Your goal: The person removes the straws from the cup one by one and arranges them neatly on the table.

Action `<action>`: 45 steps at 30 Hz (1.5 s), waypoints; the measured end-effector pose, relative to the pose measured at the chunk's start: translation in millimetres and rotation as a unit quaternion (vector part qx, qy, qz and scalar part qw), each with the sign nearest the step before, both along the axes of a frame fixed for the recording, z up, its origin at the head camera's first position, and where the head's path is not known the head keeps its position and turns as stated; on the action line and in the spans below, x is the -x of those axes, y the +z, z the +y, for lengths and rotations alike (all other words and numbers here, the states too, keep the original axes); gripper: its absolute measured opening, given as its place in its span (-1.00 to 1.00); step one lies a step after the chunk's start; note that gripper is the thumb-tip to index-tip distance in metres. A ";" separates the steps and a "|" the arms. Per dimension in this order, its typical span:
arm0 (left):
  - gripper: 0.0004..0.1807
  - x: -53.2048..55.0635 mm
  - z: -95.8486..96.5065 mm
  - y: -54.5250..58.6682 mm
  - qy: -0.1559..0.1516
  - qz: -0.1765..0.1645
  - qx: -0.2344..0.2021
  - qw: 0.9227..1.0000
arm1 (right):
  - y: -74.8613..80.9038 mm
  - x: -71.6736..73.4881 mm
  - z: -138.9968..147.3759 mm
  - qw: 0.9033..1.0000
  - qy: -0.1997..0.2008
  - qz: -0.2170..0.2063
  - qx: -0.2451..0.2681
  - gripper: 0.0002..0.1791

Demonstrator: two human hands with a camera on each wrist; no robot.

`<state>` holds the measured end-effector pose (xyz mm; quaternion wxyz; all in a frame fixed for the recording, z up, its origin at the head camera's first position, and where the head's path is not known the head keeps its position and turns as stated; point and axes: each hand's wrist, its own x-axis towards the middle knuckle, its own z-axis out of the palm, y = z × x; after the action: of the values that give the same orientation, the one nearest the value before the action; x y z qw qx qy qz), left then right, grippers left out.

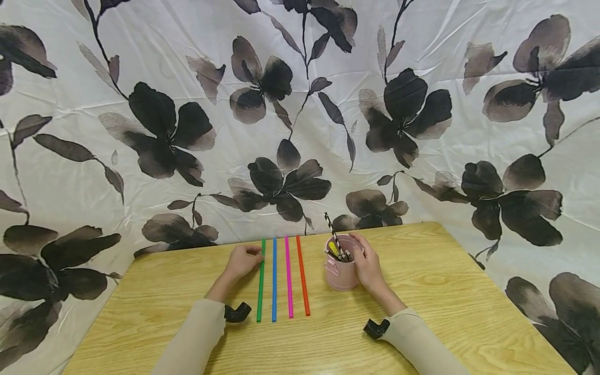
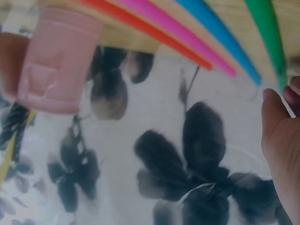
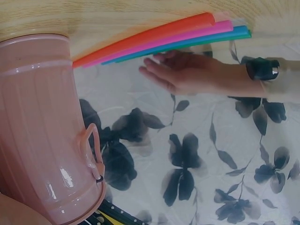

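Note:
Green (image 1: 260,284), blue (image 1: 274,281), pink (image 1: 288,278) and red straws (image 1: 302,276) lie side by side on the table, pointing away from me. My left hand (image 1: 244,261) rests at the far part of the green straw, its fingers loosely bent and the fingertips at the straw. In the right wrist view that hand (image 3: 187,72) looks relaxed. To the right stands a pink pail (image 1: 341,275), upright, with a small handle. My right hand (image 1: 369,263) holds its right side, fingers around the rim; some fingers are hidden behind it.
Inside the pail are dark patterned straws (image 1: 332,229), one sticking up higher, and a yellow item (image 1: 333,248). The wooden table (image 1: 469,312) ends at a floral cloth (image 1: 300,130) hanging behind it. Dark bands with cameras sit on both wrists.

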<state>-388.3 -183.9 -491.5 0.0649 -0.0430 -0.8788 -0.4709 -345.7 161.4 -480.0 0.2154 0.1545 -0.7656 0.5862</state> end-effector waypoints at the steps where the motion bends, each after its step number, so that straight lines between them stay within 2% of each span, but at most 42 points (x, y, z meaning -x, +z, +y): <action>1: -0.73 -0.3 1.5 1.8 -0.005 0.012 0.000 1.000 | -0.1 0.3 0.2 1.000 0.001 0.001 0.001 -0.63; 6: -0.78 -9.3 20.1 22.9 -0.047 0.091 0.000 0.995 | 11.7 -7.5 -1.0 1.000 0.004 -0.008 -0.002 -0.63; 8: -0.81 -16.0 32.3 34.4 -0.062 0.106 -0.010 0.992 | 19.4 -13.8 -2.9 1.000 0.004 -0.013 0.001 -0.62; 13: -0.84 -34.9 64.9 62.8 -0.106 0.143 -0.041 0.983 | 25.7 -20.1 -5.8 1.000 0.005 -0.014 0.014 -0.62; 19: -0.81 -60.6 97.2 94.7 -0.158 0.195 -0.041 0.967 | 10.2 -5.0 -0.3 1.000 0.014 -0.017 0.015 -0.63; 23: -0.80 -75.7 113.3 107.3 -0.182 0.218 -0.020 0.958 | 3.5 0.2 1.3 1.000 0.010 -0.012 0.009 -0.64; 26: -0.78 -82.7 123.3 110.4 -0.201 0.225 -0.009 0.953 | 1.9 0.5 1.1 1.000 0.004 -0.005 0.004 -0.65; 31: -0.73 -88.2 136.5 108.7 -0.222 0.229 -0.021 0.947 | 0.2 0.0 0.9 1.000 0.002 -0.002 0.003 -0.64; 37: -0.73 -87.7 148.5 106.1 -0.230 0.242 -0.042 0.942 | -1.6 0.7 0.6 1.000 -0.001 -0.005 -0.002 -0.63; 45: -0.88 -84.7 157.3 100.1 -0.232 0.235 -0.054 0.942 | -0.3 0.1 0.4 1.000 -0.002 -0.006 -0.004 -0.63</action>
<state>-303.5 -26.5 -391.5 0.1609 -0.3516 -0.7773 -0.4963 -345.7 161.8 -480.3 0.2112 0.1504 -0.7697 0.5834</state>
